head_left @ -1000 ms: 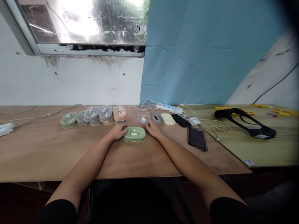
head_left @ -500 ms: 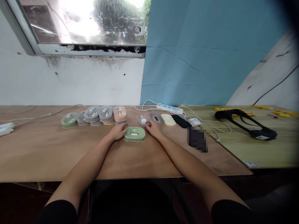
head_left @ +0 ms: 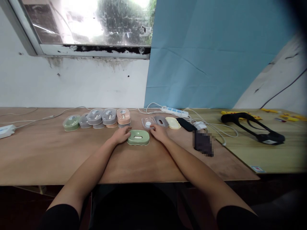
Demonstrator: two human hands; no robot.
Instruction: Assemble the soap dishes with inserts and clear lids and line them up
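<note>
A green soap dish with a slot in its top sits on the table in front of me. My left hand rests at its left side, fingers stretched out, the tips at its edge. To the right of the dish, my right hand lies on the table with its fingers loosely extended. Its fingertips are at the near edge of a clear lid bearing a round white label. Beside that lid are a grey slotted piece and a pale yellow tray.
Lidded soap dishes line the back left: a green one, stacked grey ones and a peach-topped stack. Right of centre are a dark phone-like slab, a power strip, white cables and a black headset-like frame.
Both hands and the dishes hold their places. Only the camera view has shifted very slightly.
</note>
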